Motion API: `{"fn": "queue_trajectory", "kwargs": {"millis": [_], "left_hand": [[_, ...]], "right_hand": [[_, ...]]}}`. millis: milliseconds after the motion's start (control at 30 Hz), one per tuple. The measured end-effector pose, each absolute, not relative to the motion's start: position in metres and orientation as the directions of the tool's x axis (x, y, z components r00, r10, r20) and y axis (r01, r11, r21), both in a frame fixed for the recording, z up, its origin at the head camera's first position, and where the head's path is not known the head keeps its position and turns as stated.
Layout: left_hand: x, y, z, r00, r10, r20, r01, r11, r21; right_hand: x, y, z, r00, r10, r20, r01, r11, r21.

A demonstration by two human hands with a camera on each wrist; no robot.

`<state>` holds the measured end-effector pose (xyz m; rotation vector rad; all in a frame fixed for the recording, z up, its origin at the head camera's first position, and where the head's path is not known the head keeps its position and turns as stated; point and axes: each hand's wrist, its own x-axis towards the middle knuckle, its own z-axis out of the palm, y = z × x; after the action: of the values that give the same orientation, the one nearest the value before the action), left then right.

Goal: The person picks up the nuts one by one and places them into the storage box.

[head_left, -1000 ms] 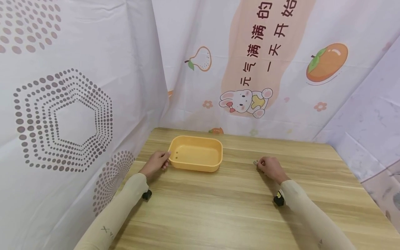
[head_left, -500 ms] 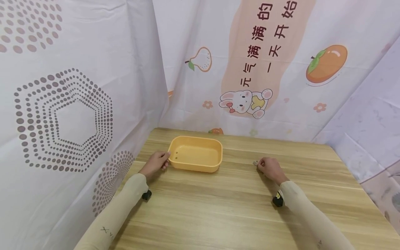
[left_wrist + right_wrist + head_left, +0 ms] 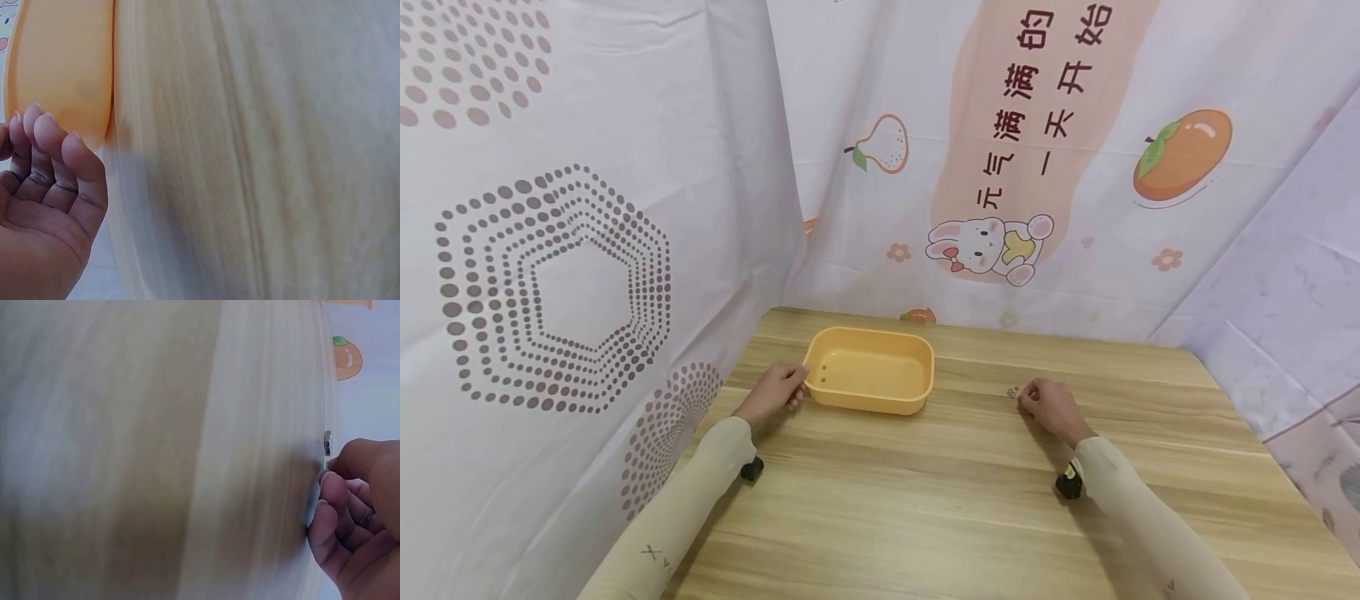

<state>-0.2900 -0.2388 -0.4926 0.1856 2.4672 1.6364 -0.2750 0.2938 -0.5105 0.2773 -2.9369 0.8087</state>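
Note:
A yellow-orange plastic tray stands at the back left of the table. My left hand grips its left end, thumb at the rim; in the left wrist view the curled fingers overlap the tray's end. Two small dark round things show inside the tray. To the right, several tiny metal nuts lie on the wood. My right hand is just beside them, thumb and forefinger pinching a small metal nut at the tabletop. More nuts lie just beyond those fingertips.
The wood-grain table reaches back to a printed white curtain. Another curtain hangs close along the left side. A dark wrist device sits under the right sleeve, another under the left.
My right hand has shifted very slightly to the right, showing a little more of the nuts beside it. The left hand and the tray stay in place.

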Motion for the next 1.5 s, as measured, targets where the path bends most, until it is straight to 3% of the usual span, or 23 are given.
{"fn": "queue_trajectory", "kwargs": {"millis": [1200,1500], "left_hand": [[-0.288,-0.238,-0.491,-0.978,0.19,-0.092,-0.013,0.38,0.925],[-0.286,-0.236,-0.489,-0.979,0.183,-0.087,-0.009,0.393,0.92]], "right_hand": [[-0.273,0.279,-0.493,-0.974,-0.172,0.149,-0.225,0.83,-0.511],[-0.276,0.271,-0.491,-0.956,-0.197,0.217,-0.281,0.831,-0.48]]}}
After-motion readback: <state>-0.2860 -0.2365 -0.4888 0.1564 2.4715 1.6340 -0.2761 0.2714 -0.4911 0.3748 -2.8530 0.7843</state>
